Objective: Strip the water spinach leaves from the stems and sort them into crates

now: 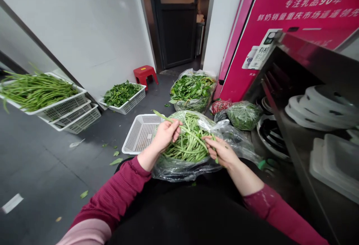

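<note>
A large clear plastic bag [179, 174] full of green long beans [186, 144] lies open in front of me. Above its left part, my left hand [168, 133] pinches a long green bean [159, 115], whose end sticks out up and to the left. My right hand [220, 149] is closed on green beans at the bag's right side, one strand reaching toward my left hand. Whether both hands hold the same bean is hard to tell. Just left of the bag stands a white perforated basket [140, 135] with no beans visible in it.
Stacked white baskets [81, 120] with long greens stand at left. A basket of leaves [130, 105], a red stool [146, 76] and a bag of leafy greens [192, 90] lie beyond. A metal shelf [297, 155] with lids borders the right.
</note>
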A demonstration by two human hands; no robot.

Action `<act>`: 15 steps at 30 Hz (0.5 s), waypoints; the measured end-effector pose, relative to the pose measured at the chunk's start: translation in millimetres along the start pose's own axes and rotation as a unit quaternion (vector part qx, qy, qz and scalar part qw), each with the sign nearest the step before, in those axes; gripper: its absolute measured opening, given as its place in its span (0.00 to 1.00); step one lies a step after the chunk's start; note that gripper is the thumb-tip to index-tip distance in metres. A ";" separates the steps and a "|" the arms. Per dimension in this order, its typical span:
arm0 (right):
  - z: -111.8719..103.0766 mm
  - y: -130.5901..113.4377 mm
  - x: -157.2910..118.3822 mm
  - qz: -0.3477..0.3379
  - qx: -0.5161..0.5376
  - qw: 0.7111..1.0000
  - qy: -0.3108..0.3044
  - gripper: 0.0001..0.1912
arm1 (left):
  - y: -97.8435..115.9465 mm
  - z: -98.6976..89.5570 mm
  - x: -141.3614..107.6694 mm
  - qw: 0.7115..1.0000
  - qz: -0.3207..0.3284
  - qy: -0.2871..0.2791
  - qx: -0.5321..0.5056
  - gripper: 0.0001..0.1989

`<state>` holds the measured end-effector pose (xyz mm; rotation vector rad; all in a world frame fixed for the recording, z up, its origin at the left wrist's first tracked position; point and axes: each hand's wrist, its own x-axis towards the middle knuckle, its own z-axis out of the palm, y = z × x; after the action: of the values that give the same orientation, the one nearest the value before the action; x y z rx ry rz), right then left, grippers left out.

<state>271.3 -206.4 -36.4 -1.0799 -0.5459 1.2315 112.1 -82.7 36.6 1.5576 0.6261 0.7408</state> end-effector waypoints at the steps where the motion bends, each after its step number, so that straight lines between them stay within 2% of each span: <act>1: 2.5 0.7 1.4 0.013 -0.004 1.000 -0.019 0.18 | 2.7 -3.4 -0.6 0.999 -0.009 0.004 -0.050 0.16; 4: 8.7 -0.4 -1.3 0.055 0.021 0.994 -0.094 0.16 | 2.2 -6.8 -2.0 0.992 -0.023 0.019 -0.121 0.17; 6: 8.1 -1.1 -5.1 0.069 0.049 0.989 -0.121 0.16 | -2.7 -6.9 -1.9 0.990 -0.025 0.027 -0.134 0.16; 11: -3.5 2.4 -8.1 0.083 0.065 0.988 -0.115 0.13 | -15.5 -12.1 2.2 0.991 -0.014 0.037 -0.128 0.16; 15: -4.2 4.7 -9.5 0.076 0.070 0.986 -0.128 0.13 | -15.9 -20.6 6.3 0.995 0.001 0.052 -0.091 0.16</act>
<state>269.7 -216.9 -40.4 -0.8623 -0.5695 1.5316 100.8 -62.8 22.6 1.3597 0.6162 0.8611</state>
